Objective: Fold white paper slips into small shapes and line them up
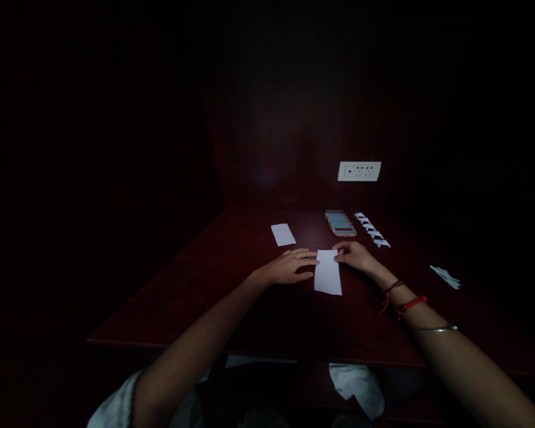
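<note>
White against the dark red wood, a paper strip (328,276) lies lengthwise near the middle of the desk (232,297), and both hands meet at its far end. The left hand (289,267) rests flat on the desk, its grip spread and relaxed with the fingers stretched out side by side; the fingertips touch the strip's upper left edge, and a ring shows on one finger. The right hand (354,254) sits at the strip's upper right corner with its fingers curled down onto the paper, though the dim light makes it impossible to tell whether that grip pinches the corner or only presses on it. Red thread bands (405,304) and a thin metal bangle (437,328) circle the right wrist. Beyond the left hand lies a smaller sheet (283,234), well apart from the strip. A phone (341,224) lies just beyond the right hand, with a row of folded white pieces (373,230) beside it. More folded scraps (446,277) lie near the desk's right edge, and a white socket plate (359,171) is on the wall behind.
</note>
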`<state>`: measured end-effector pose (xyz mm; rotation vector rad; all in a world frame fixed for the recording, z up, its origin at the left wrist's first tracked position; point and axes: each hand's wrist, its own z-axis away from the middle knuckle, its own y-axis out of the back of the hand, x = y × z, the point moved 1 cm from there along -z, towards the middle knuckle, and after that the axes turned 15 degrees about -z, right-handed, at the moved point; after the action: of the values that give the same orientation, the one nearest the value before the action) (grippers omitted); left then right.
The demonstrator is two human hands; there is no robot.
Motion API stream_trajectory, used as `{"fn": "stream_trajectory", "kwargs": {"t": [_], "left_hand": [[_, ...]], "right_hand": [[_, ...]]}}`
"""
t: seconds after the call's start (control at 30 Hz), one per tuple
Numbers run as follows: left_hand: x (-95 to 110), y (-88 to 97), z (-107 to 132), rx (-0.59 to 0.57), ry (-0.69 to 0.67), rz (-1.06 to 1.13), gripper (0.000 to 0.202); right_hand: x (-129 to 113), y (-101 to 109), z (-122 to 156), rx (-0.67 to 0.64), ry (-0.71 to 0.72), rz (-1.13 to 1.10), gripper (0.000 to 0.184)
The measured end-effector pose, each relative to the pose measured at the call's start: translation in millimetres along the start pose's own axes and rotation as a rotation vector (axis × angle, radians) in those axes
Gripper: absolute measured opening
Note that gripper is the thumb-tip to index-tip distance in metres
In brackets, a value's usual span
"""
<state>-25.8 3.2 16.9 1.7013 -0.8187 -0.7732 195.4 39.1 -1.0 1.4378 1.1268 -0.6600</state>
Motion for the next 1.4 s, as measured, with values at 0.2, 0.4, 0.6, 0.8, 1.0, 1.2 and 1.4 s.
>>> {"fn": "stream_trajectory", "kwargs": {"t": [0.2, 0.4, 0.6, 0.8, 1.0, 1.2, 1.4], "left_hand": [[2.4, 3.0, -2.4, -0.095, -0.020, 0.009, 0.035], [0.4, 5.0, -2.6, -0.076, 0.006, 0.003, 0.036], [-6.8, 3.8, 0.2, -0.081, 0.012, -0.034, 0.038], [-8.9, 3.0, 2.3, -0.115, 0.041, -0.036, 0.038], [-7.6, 3.0, 2.6, -0.087, 0.023, -0.072, 0.040], [-7.3, 4.5, 2.4, -0.085, 0.025, -0.085, 0.040], [-11.8, 6.1, 1.7, -0.119, 0.043, -0.080, 0.042]], "right_hand": [[-6.9, -11.8, 2.2, 0.092, 0.116, 0.183, 0.029], [-15.7, -16.4, 6.3, 0.022, 0.172, 0.180, 0.026], [-5.6, -20.0, 1.0, 0.025, 0.153, 0.040, 0.039], [0.8, -21.1, -1.9, 0.028, 0.120, -0.052, 0.048], [-20.1, -19.7, 8.5, 0.023, 0.259, 0.171, 0.028], [-31.6, -20.6, 13.8, -0.091, 0.381, 0.276, 0.027], [-31.7, -21.3, 14.2, -0.144, 0.447, 0.276, 0.026]]}}
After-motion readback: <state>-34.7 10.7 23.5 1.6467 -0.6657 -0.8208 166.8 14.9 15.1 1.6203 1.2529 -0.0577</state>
